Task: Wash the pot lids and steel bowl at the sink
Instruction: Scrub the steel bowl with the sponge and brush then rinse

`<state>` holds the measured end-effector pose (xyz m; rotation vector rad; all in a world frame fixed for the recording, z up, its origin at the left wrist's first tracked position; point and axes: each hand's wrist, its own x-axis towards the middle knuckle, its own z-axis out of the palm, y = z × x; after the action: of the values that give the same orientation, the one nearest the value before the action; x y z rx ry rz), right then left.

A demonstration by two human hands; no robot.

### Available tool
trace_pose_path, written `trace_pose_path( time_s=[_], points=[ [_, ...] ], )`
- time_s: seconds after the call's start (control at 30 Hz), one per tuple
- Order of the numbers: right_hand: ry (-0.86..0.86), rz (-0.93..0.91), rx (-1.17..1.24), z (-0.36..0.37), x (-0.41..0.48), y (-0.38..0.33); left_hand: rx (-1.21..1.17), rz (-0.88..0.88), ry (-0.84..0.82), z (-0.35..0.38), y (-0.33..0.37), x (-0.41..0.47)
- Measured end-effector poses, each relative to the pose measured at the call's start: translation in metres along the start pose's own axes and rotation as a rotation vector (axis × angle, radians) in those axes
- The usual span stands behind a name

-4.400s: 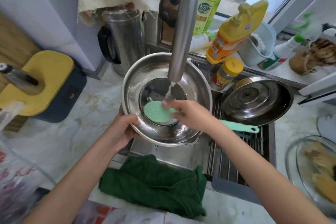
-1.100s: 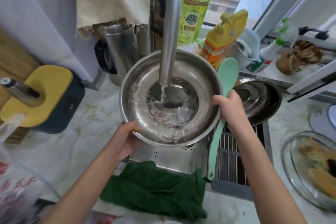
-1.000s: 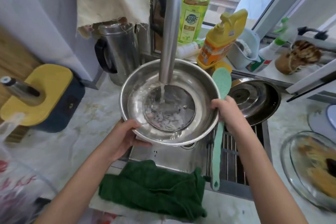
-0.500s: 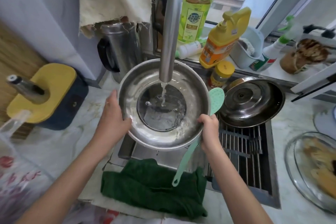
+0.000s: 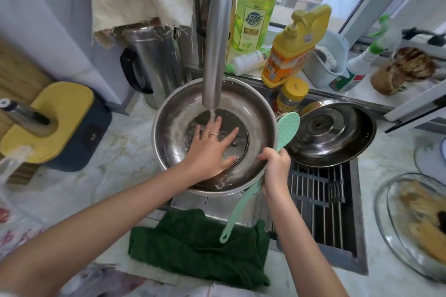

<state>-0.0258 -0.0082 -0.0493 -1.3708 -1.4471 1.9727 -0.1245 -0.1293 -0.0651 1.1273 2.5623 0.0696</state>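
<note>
The steel bowl (image 5: pixel 173 125) is held over the sink under the tap (image 5: pixel 216 43), and water runs into it. My left hand (image 5: pixel 212 146) lies flat inside the bowl with its fingers spread on the wet bottom. At the bowl's right rim my right hand (image 5: pixel 275 166) grips the rim together with the mint-green scrubbing brush (image 5: pixel 288 125), head up and handle hanging down. A steel pot lid (image 5: pixel 330 132) lies upside down on the drain rack (image 5: pixel 321 202) to the right.
A green cloth (image 5: pixel 198 246) hangs over the sink's front edge. Soap bottles (image 5: pixel 289 50), a small jar (image 5: pixel 290 96) and a steel kettle (image 5: pixel 154 60) stand behind the sink. At the left stands a yellow-topped box (image 5: pixel 55 118), at the right a glass dish (image 5: pixel 415 219).
My left hand let go of the bowl's left rim and moved inside onto its bottom. My right hand alone holds the bowl by the right rim, the brush still in it.
</note>
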Motion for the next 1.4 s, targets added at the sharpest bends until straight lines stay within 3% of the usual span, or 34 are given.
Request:
trace_pose_path(
  time_s=[0.67, 0.93, 1.1, 1.27, 1.4],
  points=[
    [-0.026, 0.073, 0.024, 0.003, -0.012, 0.010, -0.184, 0.021, -0.022, 0.007, -0.014, -0.016],
    [-0.045, 0.003, 0.016, 0.001, -0.017, 0.007, -0.238, 0.069, 0.011, 0.008, -0.015, -0.023],
    [-0.046, -0.036, 0.010, 0.004, -0.018, 0.005, -0.122, 0.041, -0.003, 0.010, -0.018, -0.022],
    [-0.038, -0.013, 0.016, 0.002, -0.019, 0.004, -0.114, 0.171, -0.116, 0.012, -0.021, -0.027],
    [-0.066, -0.015, -0.087, -0.003, -0.016, 0.002, 0.182, 0.282, -0.025, 0.017, -0.032, -0.009]
  ],
)
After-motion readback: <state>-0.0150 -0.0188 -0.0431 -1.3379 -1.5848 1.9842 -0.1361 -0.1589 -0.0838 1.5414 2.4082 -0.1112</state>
